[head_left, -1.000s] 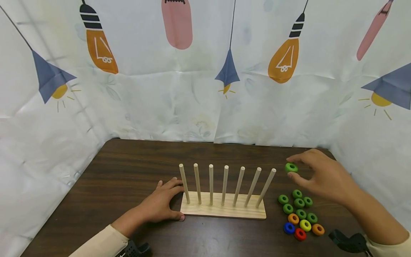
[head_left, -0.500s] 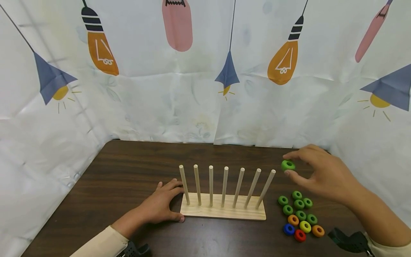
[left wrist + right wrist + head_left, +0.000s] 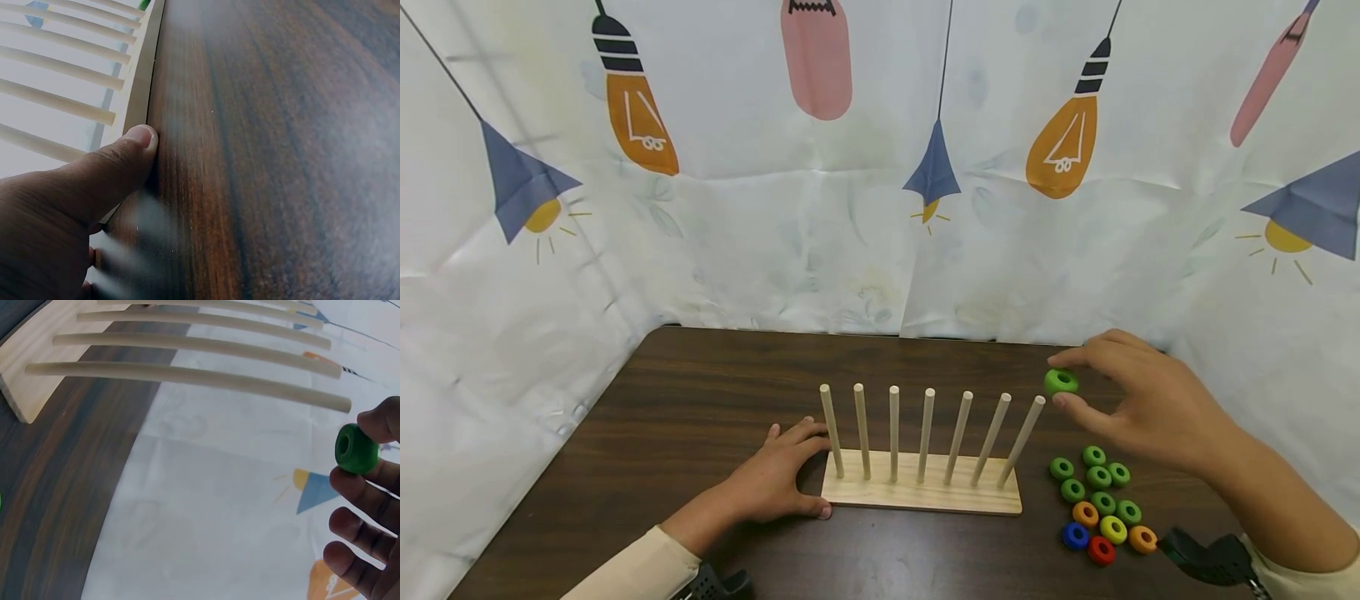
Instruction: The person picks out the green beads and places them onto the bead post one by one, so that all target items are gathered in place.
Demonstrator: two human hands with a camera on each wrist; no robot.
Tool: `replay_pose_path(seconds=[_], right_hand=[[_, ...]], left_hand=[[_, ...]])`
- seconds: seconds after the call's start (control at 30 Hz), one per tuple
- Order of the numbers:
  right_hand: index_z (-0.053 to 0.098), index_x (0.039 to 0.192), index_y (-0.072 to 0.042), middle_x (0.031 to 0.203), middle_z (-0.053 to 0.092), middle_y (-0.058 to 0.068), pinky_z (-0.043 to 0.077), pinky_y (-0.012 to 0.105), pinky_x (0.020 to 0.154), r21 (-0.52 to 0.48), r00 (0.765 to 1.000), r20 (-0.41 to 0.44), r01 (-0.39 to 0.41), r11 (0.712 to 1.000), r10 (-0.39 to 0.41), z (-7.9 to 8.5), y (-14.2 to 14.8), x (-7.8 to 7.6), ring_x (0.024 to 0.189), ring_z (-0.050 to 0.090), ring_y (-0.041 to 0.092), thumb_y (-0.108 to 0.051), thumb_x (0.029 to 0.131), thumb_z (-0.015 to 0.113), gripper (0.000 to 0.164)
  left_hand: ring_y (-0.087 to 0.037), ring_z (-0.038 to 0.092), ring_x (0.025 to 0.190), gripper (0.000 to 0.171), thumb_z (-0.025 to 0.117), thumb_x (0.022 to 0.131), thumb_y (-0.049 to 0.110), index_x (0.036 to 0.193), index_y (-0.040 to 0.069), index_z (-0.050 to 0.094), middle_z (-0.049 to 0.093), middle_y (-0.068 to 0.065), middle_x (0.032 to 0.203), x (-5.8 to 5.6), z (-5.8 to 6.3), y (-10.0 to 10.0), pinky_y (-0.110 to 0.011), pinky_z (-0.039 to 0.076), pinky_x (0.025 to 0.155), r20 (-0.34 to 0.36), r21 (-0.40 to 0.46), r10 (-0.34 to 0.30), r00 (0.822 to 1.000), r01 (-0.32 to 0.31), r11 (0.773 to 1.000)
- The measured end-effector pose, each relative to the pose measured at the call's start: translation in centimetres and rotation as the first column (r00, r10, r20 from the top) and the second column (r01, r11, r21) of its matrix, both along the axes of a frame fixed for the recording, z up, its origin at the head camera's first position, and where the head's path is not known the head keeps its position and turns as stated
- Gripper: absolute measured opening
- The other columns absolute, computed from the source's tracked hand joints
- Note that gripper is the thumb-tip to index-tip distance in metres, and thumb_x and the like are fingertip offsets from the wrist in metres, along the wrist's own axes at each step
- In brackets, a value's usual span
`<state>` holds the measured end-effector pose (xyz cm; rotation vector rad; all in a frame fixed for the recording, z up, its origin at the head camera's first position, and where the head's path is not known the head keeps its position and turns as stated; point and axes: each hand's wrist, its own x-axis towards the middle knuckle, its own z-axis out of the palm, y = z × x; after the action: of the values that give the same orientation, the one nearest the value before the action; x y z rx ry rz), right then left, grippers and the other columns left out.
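Observation:
A wooden peg board (image 3: 917, 497) with a row of several upright pegs lies on the table in the head view. My left hand (image 3: 778, 475) holds its left end, thumb on the front edge and fingers spread towards the back; in the left wrist view the thumb (image 3: 119, 162) presses the edge of the base. Between thumb and fingertips, my right hand (image 3: 1157, 408) pinches a green wooden ring (image 3: 1055, 387). The ring is close to the top of the rightmost peg (image 3: 1024, 437), slightly right of it. In the right wrist view the ring (image 3: 364, 450) shows its hole facing the pegs.
Right of the board lies a cluster of rings: several green rings (image 3: 1103, 502), two orange rings (image 3: 1142, 550), a yellow ring (image 3: 1112, 539), a blue ring (image 3: 1067, 542) and a red ring (image 3: 1093, 557). A printed white curtain (image 3: 850, 250) hangs behind the dark table (image 3: 685, 433).
My right hand has moved left and slightly up with the green ring, closer to the rightmost peg. The left hand and the peg board stay where they were.

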<state>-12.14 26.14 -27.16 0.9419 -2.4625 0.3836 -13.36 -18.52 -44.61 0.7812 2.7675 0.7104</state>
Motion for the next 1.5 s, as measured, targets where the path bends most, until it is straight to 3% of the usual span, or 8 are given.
replay_pose_path(seconds=[0.43, 1.0, 1.5], right_hand=[[0.072, 0.117, -0.025, 0.106, 0.067, -0.015, 0.052, 0.023, 0.075, -0.024, 0.996, -0.01, -0.088, 0.996, 0.087, 0.4, -1.6, 0.0, 0.095, 0.062, 0.008, -0.02, 0.08, 0.086, 0.04], [0.071, 0.119, -0.024, 0.111, 0.066, -0.013, 0.057, 0.038, 0.071, -0.021, 0.994, 0.037, -0.101, 0.995, 0.102, 0.3, -3.3, 0.0, 0.098, 0.064, 0.01, -0.02, 0.082, 0.085, 0.04], [0.072, 0.118, -0.024, 0.112, 0.066, -0.015, 0.056, 0.036, 0.072, -0.056, 0.988, 0.043, -0.149, 0.987, 0.151, -0.1, -4.6, -0.4, 0.099, 0.063, 0.008, -0.022, 0.083, 0.084, 0.037]], left_hand=[[-0.04, 0.024, 0.151, 0.084, 0.087, 0.075, 0.056, 0.142, 0.014, 0.059, 0.04, -0.01, 0.158, -0.1, -0.2, -0.2, -0.074, 0.011, 0.115, -0.001, 0.009, -0.006, 1.0, 0.006, 1.0], [-0.039, 0.025, 0.151, 0.084, 0.086, 0.075, 0.058, 0.142, 0.015, 0.058, 0.04, -0.01, 0.158, -0.2, -0.4, -0.2, -0.074, 0.012, 0.115, -0.012, 0.0, -0.013, 1.0, 0.013, 1.0], [-0.04, 0.024, 0.152, 0.082, 0.087, 0.075, 0.056, 0.141, 0.015, 0.059, 0.04, -0.01, 0.157, -0.1, -0.3, -0.2, -0.073, 0.011, 0.115, 0.002, 0.008, -0.007, 1.0, 0.007, 1.0]])
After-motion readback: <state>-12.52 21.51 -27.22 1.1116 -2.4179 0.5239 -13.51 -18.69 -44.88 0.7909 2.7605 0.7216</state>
